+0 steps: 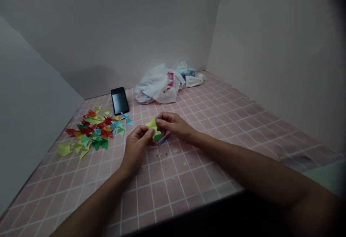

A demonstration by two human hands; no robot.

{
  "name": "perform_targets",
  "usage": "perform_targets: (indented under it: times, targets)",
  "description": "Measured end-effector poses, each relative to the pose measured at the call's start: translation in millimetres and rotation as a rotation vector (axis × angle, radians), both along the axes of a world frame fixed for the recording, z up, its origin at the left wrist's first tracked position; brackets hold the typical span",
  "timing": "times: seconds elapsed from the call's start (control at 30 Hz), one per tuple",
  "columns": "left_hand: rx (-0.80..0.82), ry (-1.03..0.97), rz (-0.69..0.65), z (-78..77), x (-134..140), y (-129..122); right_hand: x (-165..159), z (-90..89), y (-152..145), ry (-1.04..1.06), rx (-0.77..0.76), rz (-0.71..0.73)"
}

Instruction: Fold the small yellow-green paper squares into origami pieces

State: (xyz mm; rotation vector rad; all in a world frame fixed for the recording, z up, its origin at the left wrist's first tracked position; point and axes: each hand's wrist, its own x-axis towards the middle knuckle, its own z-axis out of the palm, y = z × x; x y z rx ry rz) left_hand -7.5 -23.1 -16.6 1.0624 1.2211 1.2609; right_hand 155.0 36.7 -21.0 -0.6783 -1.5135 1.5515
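Observation:
A small piece of yellow folded paper is pinched between both hands near the middle of the view. On its left edge are the thumb and fingers of my left hand, closed. My right hand grips its right side between thumb and forefinger. Just beneath lies a small stack of coloured paper, with green, pink and blue edges showing; the hands partly cover it. Further left, many folded paper pieces in red, orange, yellow, green and light blue lie in a loose pile.
Behind the pile a black smartphone lies on the pink checked tabletop. A white plastic bag with red print sits against the back wall, beside a crumpled blue-and-white packet. Walls enclose the left, back and right sides.

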Motion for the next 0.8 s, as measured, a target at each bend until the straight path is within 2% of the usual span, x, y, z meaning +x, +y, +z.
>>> perform_targets:
  times: [0.17,0.47,0.8]
  targets:
    - [0.008,-0.034,-0.002,0.7,0.8,-0.1,-1.4,-2.3,0.4,-0.018,-0.052,0.040]
    - [0.046,0.049,-0.086,-4.4,-2.4,-0.2,-2.8,-1.4,0.5,-0.038,0.000,-0.056]
    - [0.091,0.110,-0.047,-3.1,-3.3,1.2,-5.1,-0.5,-3.7,-0.143,0.091,-0.126]
